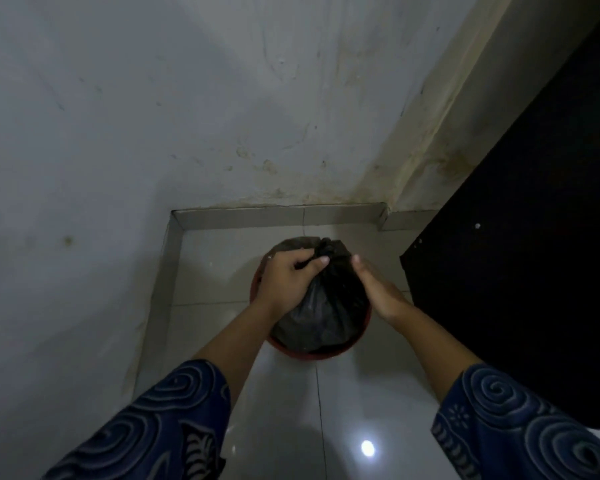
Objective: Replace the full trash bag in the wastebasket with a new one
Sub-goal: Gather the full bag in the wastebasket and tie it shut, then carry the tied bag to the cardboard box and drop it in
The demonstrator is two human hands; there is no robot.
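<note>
Black trash bag (pixel 321 303) sitting in red wastebasket (pixel 326 355) on tiled floor (pixel 274 410), in wall corner at 12 o'clock. Left hand (pixel 288 278) grip pinching gathered bag neck; right hand (pixel 378 292) fingers spread flat against bag side.

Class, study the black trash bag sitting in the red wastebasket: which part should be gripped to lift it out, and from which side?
Grip the gathered neck at the top of the black trash bag, coming from straight above. The plastic is bunched into a narrow twist there, where the left hand already pinches it, while the body bulges against the red wastebasket rim. The right hand lies open along the bag's side.
</note>
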